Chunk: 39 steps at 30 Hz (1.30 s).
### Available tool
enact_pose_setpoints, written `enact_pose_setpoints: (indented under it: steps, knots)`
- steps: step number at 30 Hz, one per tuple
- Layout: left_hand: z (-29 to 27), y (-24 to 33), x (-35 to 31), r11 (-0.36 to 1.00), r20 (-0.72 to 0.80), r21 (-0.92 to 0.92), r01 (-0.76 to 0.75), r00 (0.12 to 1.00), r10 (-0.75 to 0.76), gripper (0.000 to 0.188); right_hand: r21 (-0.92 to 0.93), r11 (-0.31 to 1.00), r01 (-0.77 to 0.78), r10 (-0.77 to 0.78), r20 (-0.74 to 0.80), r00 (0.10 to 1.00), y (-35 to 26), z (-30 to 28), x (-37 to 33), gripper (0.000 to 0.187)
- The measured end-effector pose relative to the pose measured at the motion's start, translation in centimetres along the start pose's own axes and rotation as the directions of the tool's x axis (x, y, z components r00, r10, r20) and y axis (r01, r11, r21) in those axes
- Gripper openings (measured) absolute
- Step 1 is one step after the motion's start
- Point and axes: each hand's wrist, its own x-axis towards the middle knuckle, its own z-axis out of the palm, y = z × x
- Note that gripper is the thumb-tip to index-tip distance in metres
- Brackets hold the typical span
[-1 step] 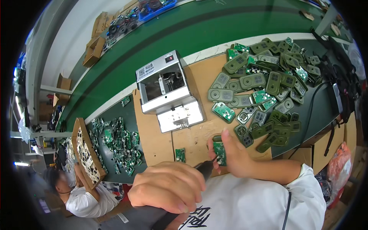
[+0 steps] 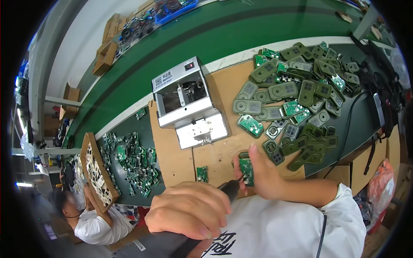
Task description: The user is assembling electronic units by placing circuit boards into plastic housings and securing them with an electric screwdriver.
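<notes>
My left hand point(image 2: 189, 208) is closed around a thick dark screwdriver point(image 2: 231, 189) that slants up to the right. Its thin bit meets the lower left part of a green circuit board point(image 2: 247, 168). That board is gripped by my right hand point(image 2: 266, 177), thumb on the near face side and fingers curled behind its left edge. A bit of olive casing shows above the board; the rest of what lies behind it is hidden. Left of the board, a similar small circuit board point(image 2: 202, 174) lies on the cardboard sheet point(image 2: 176, 157).
A silver machine point(image 2: 187, 103) stands beyond my hands. Olive remote-like casings point(image 2: 284, 90), some with boards, are heaped to the right. Loose circuit boards point(image 2: 135, 161) pile at the left, beside a cardboard tray point(image 2: 88, 172) of pale parts. A co-worker point(image 2: 97, 223) sits at far left.
</notes>
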Motion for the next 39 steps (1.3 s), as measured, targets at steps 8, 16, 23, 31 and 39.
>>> enact_pose_setpoints:
  steps: [8,16,23,31,39]
  knots:
    - [2.7,-4.0,-0.8,0.956,-0.337,0.034,-0.291,0.897,0.285,0.054,0.039,0.999,0.034,-0.03,-0.089,0.996,-0.1,0.2,-0.3,0.064]
    - [-0.6,-1.6,-0.5,0.992,-0.348,-0.064,-0.106,0.934,0.077,0.068,0.105,0.992,0.066,-0.073,0.062,0.995,-1.7,-3.1,2.4,0.052]
    - [-4.6,0.2,-2.2,0.949,-0.514,0.311,-0.056,0.83,0.218,0.074,-0.032,0.991,0.126,-0.126,0.023,0.992,-8.9,-5.6,1.2,0.034]
    - [-7.9,-2.2,-7.7,0.856,-0.626,0.368,0.363,0.777,-0.061,0.073,0.039,0.986,0.163,-0.162,-0.038,0.986,-10.1,-6.2,1.6,0.031]
    - [-8.6,-3.8,-11.9,0.231,-0.621,0.536,0.812,0.565,-0.544,0.024,-0.929,-0.308,-0.206,-0.898,0.212,0.384,-10.7,-7.7,1.4,0.043]
